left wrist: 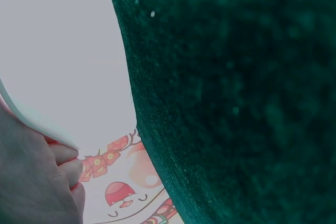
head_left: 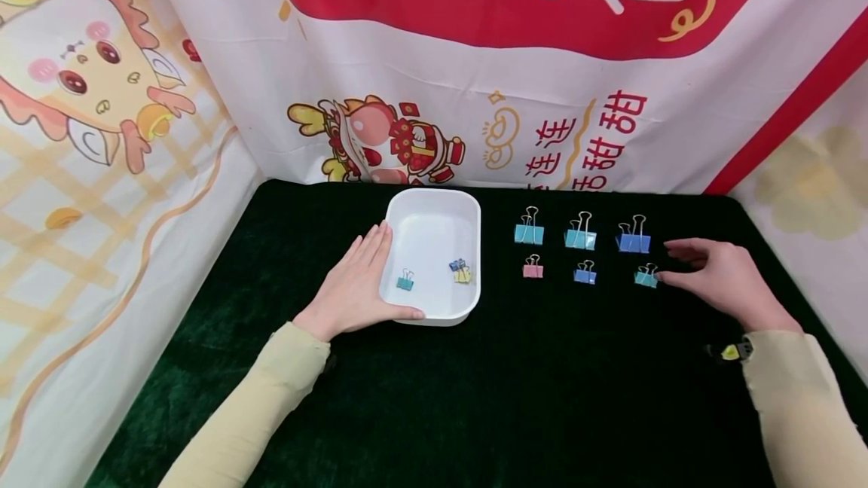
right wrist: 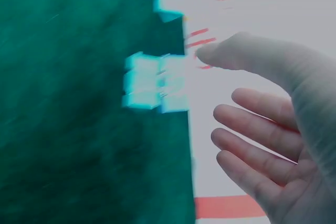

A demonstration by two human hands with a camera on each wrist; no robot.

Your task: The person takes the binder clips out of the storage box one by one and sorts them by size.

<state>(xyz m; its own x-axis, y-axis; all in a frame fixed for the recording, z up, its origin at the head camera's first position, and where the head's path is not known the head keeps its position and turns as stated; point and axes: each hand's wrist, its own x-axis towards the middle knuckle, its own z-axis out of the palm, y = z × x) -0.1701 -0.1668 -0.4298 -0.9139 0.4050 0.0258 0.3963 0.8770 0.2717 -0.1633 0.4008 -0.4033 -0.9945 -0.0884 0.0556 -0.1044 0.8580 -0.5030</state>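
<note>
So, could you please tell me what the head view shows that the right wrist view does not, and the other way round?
Only the head view: the white tray, the clips in it and the left hand against its side.
Only the right wrist view: the right hand from its palm side.
Both: the right hand, the green cloth, the backdrop and clips on the cloth, blurred in the wrist view.

Six binder clips [head_left: 585, 277] lie beside a white tray [head_left: 434, 228].
</note>
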